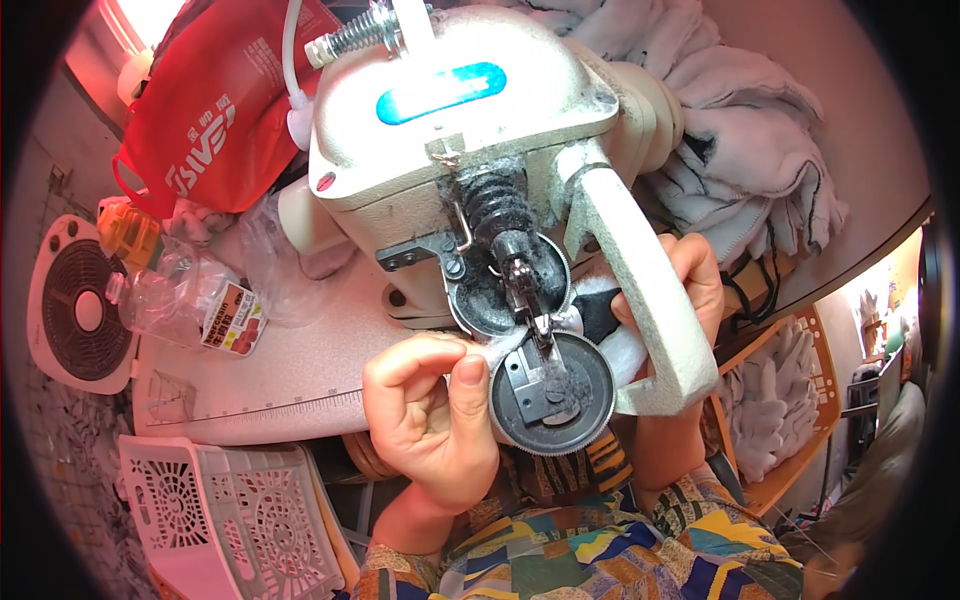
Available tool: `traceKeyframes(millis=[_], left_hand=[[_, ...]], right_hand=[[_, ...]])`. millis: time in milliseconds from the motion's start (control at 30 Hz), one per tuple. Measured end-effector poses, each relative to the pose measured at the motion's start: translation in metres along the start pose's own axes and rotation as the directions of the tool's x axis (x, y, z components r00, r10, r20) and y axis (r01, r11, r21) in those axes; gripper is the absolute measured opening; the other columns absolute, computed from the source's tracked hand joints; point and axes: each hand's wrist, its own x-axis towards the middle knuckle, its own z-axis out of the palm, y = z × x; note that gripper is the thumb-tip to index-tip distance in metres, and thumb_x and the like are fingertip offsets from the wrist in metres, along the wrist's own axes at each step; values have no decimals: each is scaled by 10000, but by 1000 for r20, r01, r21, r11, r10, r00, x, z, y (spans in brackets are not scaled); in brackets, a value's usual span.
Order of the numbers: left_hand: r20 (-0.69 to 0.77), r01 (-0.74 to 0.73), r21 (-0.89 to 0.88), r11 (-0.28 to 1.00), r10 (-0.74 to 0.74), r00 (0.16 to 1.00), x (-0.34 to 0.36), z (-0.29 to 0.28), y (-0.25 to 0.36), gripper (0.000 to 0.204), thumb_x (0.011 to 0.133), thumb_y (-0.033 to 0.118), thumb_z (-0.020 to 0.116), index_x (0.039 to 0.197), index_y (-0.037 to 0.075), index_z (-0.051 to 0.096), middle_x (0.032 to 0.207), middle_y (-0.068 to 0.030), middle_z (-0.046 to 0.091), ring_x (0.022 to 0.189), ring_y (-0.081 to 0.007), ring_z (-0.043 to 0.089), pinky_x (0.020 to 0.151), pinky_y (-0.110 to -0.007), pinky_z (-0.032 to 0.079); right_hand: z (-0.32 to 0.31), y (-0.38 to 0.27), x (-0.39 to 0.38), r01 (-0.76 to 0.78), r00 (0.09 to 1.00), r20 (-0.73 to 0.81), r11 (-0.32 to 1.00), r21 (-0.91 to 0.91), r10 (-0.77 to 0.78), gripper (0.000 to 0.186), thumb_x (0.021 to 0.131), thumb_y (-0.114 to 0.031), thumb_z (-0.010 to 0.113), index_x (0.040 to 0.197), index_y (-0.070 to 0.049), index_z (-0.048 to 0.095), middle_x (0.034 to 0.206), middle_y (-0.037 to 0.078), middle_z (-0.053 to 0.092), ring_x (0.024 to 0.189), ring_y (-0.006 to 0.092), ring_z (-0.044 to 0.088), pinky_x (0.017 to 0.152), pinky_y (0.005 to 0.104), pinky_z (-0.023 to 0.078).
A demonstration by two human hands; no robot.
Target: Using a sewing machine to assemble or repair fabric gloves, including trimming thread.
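Observation:
A cream fur sewing machine (400,165) stands in front of me, its two toothed discs meeting at the needle area. Left of the lower disc (553,400), my left hand (430,410) pinches the edge of a white fluffy fabric piece, with finger and thumb close to where the discs meet. My right hand (695,285) is on the other side, partly behind the machine's curved arm (640,270), with its fingers closed on the same white fluffy fabric piece (625,350), which shows a black patch. The discs and machine arm hide part of the fabric. Grey lint coats the mechanism.
White fluffy pieces with dark edges (750,150) are heaped at the right rear. At left lie a red bag (215,110), a clear plastic bottle (175,295) and a fan (85,305). Below are a pale crate (275,510) and an orange basket (825,365) of white pieces.

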Motion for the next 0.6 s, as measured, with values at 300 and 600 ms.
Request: traceKeyframes(millis=[300,600], left_hand=[[-71,27,-57,998,-31,997,-5,8,-8,228,911,-56,503,1060,6,342,939,-114,480,816,-109,512,756,-224,437],[167,78,235,969,-119,979,-39,-10,-19,377,826,24,624,1104,-1,372,942,-66,529,828,-95,516,774,-226,430]], right_hand=[[-2,-4,11,-302,807,437,914,-272,397,133,824,-79,687,891,27,641,864,48,662,826,87,601,706,252,490],[-13,6,-45,-384,765,350,819,-426,541,244,739,-56,693,973,-29,630,907,71,659,812,133,591,748,312,480]])
